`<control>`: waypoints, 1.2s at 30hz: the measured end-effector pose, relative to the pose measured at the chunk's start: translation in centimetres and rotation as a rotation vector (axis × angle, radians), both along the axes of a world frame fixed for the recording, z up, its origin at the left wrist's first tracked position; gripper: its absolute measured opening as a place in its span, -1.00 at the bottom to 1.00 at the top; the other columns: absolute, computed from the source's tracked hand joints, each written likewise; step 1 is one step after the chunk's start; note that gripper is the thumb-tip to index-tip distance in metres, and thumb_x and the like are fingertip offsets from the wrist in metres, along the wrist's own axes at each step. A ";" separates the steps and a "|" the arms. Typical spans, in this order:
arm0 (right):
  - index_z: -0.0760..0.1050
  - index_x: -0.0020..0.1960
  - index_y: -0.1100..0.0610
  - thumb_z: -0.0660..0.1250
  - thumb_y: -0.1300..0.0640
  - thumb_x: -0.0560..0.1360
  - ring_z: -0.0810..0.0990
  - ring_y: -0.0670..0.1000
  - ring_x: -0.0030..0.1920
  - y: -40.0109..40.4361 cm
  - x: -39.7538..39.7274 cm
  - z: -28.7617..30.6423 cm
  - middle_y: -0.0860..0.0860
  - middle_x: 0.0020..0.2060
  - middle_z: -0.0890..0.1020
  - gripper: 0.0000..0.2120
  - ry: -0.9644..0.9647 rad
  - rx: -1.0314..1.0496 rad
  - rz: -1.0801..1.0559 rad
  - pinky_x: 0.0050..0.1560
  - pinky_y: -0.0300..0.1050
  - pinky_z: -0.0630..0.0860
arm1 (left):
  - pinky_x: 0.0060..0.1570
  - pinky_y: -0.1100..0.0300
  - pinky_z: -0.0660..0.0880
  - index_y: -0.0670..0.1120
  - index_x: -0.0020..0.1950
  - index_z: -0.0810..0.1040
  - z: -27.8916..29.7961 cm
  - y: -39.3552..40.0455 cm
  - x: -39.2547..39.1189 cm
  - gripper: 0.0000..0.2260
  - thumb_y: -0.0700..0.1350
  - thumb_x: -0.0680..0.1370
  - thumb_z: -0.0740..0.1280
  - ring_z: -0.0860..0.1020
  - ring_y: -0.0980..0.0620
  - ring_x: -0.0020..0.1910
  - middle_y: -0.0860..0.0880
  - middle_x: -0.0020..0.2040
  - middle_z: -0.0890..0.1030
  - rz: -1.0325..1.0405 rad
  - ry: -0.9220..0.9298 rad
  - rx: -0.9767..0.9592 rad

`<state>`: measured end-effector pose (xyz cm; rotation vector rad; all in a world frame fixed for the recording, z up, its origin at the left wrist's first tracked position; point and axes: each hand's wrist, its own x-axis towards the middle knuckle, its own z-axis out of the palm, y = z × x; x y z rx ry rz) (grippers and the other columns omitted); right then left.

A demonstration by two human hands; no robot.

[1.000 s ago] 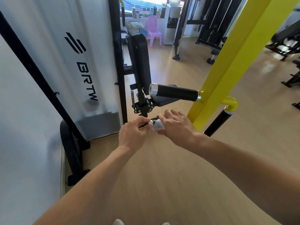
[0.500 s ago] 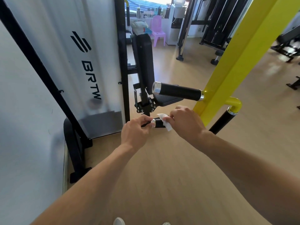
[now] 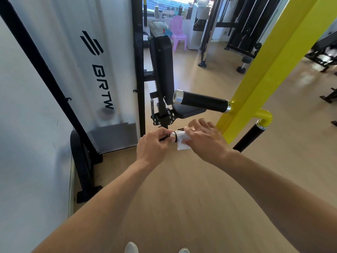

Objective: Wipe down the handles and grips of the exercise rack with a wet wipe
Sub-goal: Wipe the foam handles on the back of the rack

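A short black handle with a chrome end cap [image 3: 172, 138] sticks out low from the yellow frame [image 3: 264, 70], mostly hidden by my hands. My left hand [image 3: 153, 147] pinches that chrome end between thumb and fingertips. A white wet wipe [image 3: 182, 143] is draped over the handle just right of the cap, and my right hand [image 3: 205, 139] holds it against the grip, fingers over the top and thumb beneath. Above them a longer black grip with a chrome cap [image 3: 202, 103] juts left from the frame. A third black grip [image 3: 249, 136] hangs below a yellow elbow at the right.
A black padded seat and back pad [image 3: 164, 70] stand behind the handles. A white shroud marked BRTW [image 3: 102, 70] on a black frame fills the left, with a black foot [image 3: 82, 161] on the wooden floor. Other gym machines and a pink chair [image 3: 177, 31] are far back.
The wipe, first bunched at the handle's end, now lies spread over the grip under my right hand. My left hand has kept its pinch on the chrome end.
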<state>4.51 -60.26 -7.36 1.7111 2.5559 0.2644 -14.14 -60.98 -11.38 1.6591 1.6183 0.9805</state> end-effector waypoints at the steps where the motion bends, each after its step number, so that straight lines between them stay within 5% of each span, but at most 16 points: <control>1: 0.30 0.53 0.14 0.22 -0.06 0.64 0.47 0.14 0.31 0.0 0.0 -0.4 0.09 0.31 0.53 -0.47 0.033 -0.014 0.047 0.38 0.03 0.30 | -0.16 0.37 0.42 0.09 0.14 0.69 0.0 0.0 0.0 -0.81 0.04 0.55 0.44 0.65 0.16 0.04 0.14 0.05 0.73 0.005 0.006 -0.001; 5: 0.35 0.50 0.14 0.23 0.01 0.65 0.56 0.14 0.31 -0.3 -0.6 -2.7 0.10 0.29 0.61 -0.55 0.171 -0.024 0.085 0.46 0.06 0.28 | -0.02 0.24 0.54 0.11 0.13 0.68 -0.1 0.0 0.0 -0.83 0.04 0.55 0.42 0.65 0.20 0.07 0.16 0.04 0.73 0.000 0.022 0.017; 11: 0.45 0.37 0.16 0.07 -0.13 0.67 0.48 0.18 0.37 -0.4 1.8 -1.2 0.13 0.26 0.61 -0.54 -0.170 0.008 -0.082 0.54 0.11 0.04 | 0.04 0.17 0.55 0.09 0.14 0.68 -0.4 0.2 -0.1 -0.80 0.07 0.54 0.44 0.65 0.10 0.05 0.10 0.06 0.73 -0.021 0.032 0.014; 16: 0.43 0.32 0.09 0.10 -0.15 0.67 0.55 0.11 0.30 0.5 -1.4 -2.1 0.06 0.22 0.63 -0.61 0.107 -0.086 0.066 0.56 0.09 0.10 | 0.07 0.11 0.60 0.08 0.13 0.68 0.0 0.0 -0.2 -0.82 0.04 0.55 0.43 0.67 0.12 0.05 0.10 0.06 0.73 -0.030 0.030 0.013; 20: 0.37 0.36 0.15 0.07 0.05 0.68 0.38 0.21 0.46 0.0 0.1 -1.0 0.16 0.29 0.58 -0.68 -0.222 -0.074 -0.039 0.57 0.20 -0.13 | -0.10 0.34 0.45 0.08 0.13 0.68 0.1 -0.2 -0.2 -0.81 0.05 0.53 0.46 0.65 0.12 0.00 0.10 0.04 0.74 -0.045 0.056 0.009; 24: 0.39 0.29 0.24 -0.02 0.18 0.64 0.53 0.27 0.21 -1.0 1.2 -0.2 0.20 0.06 0.63 -0.67 -0.479 -0.004 -0.152 0.57 0.27 -0.12 | -0.01 0.20 0.55 0.07 0.11 0.68 0.3 -0.5 0.5 -0.83 0.04 0.54 0.45 0.66 0.07 -0.02 0.08 0.02 0.74 -0.047 0.048 0.010; 29: 0.40 0.22 0.18 0.09 0.06 0.68 0.58 0.17 0.21 0.4 -1.9 -1.7 0.14 0.08 0.63 -0.75 -0.092 -0.095 0.081 0.58 0.12 0.03 | 0.05 0.17 0.57 0.08 0.10 0.68 0.5 -0.5 0.5 -0.85 0.03 0.55 0.43 0.67 0.09 0.02 0.10 0.04 0.74 -0.053 0.069 -0.008; 32: 0.40 0.22 0.18 0.13 0.12 0.65 0.59 0.18 0.21 0.2 -1.4 -2.2 0.13 0.08 0.63 -0.79 -0.036 -0.057 0.126 0.55 0.15 0.10 | -0.02 0.24 0.52 0.08 0.13 0.67 0.4 -0.6 0.0 -0.82 0.05 0.55 0.43 0.67 0.10 0.03 0.11 0.06 0.73 -0.051 0.098 0.001; 36: 0.39 0.27 0.24 -0.01 0.23 0.63 0.47 0.27 0.36 -0.8 1.2 -0.8 0.22 0.12 0.63 -0.70 -0.377 0.001 -0.143 0.57 0.20 -0.13 | -0.07 0.25 0.41 0.09 0.14 0.67 0.8 -0.7 -0.1 -0.80 0.08 0.56 0.41 0.63 0.08 -0.01 0.13 0.06 0.72 -0.040 0.118 0.004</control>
